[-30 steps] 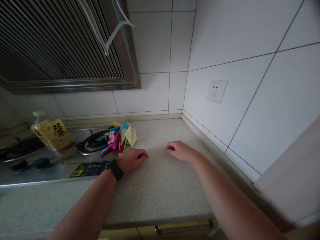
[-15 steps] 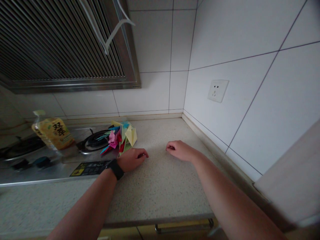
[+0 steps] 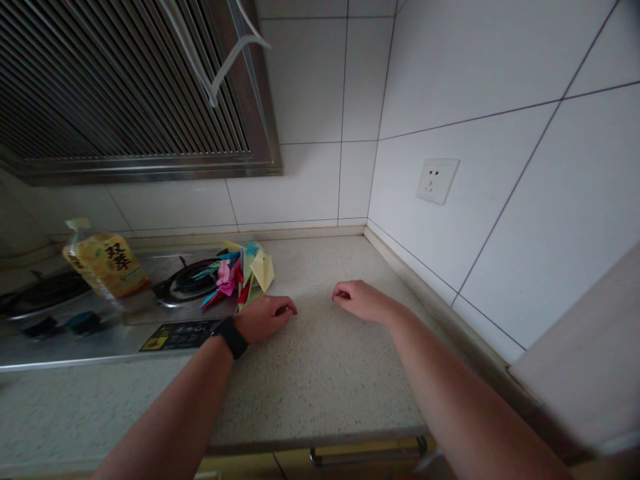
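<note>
On the speckled countertop (image 3: 320,380), my left hand (image 3: 265,318) rests with its fingers curled inward, and nothing shows in it. A black watch (image 3: 231,337) is on that wrist. Just beyond and to the left of it lies a pile of folded coloured paper (image 3: 249,272) in yellow, pink, red and blue, partly over the stove's right burner. A short gap away, my right hand (image 3: 361,300) also rests on the counter, its fingers curled and thumb side turned inward. I see no object in that one either. Both palms are mostly hidden.
A tilted bottle with a yellow label (image 3: 119,265) stands on the gas stove (image 3: 125,323) at the left. The range hood (image 3: 150,177) hangs above it. A wall socket (image 3: 438,181) is on the right wall. A drawer handle (image 3: 367,457) sits below the counter edge.
</note>
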Demonstrator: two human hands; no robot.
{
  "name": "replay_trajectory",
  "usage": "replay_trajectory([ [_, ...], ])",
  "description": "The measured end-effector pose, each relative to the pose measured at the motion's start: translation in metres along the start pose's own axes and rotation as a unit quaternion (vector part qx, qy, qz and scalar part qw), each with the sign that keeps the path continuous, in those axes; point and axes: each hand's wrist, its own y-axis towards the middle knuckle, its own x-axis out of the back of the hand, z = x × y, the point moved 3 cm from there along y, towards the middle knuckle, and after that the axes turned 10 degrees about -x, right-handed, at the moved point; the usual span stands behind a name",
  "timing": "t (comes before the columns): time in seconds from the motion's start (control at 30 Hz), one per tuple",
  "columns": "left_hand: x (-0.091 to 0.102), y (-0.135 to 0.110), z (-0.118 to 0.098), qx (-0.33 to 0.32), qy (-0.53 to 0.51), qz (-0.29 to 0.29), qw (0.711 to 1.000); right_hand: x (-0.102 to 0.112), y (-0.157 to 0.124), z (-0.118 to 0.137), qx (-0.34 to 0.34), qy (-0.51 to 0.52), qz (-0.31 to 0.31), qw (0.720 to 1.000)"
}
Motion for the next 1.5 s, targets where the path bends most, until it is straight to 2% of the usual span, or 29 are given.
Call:
replay_trajectory([
  [0.7,0.002,-0.001,-0.002,0.017,0.001,0.010,1.000,0.000,-0.002,0.001,0.000,0.002,0.003,1.000],
  [1.17,0.004,-0.002,-0.006,0.004,0.013,0.006,1.000,0.005,-0.004,0.005,-0.014,-0.016,-0.002,1.000],
  [1.27,0.005,-0.001,-0.009,0.019,0.019,-0.013,1.000,0.008,-0.003,0.003,-0.034,-0.025,-0.028,0.999],
  [1.37,0.012,-0.010,-0.027,0.013,0.049,-0.032,0.998,0.020,-0.009,0.007,-0.064,-0.054,-0.081,0.993],
  [1.4,0.018,-0.017,-0.037,0.001,0.060,-0.043,0.997,0.028,-0.014,0.012,-0.067,-0.059,-0.102,0.991],
  [1.43,0.026,-0.027,-0.048,-0.018,0.061,-0.082,0.995,0.037,-0.021,0.018,-0.069,-0.048,-0.128,0.988],
  [1.5,0.040,-0.052,-0.063,-0.019,0.041,-0.122,0.991,0.061,-0.040,0.032,-0.056,0.041,-0.200,0.977],
])
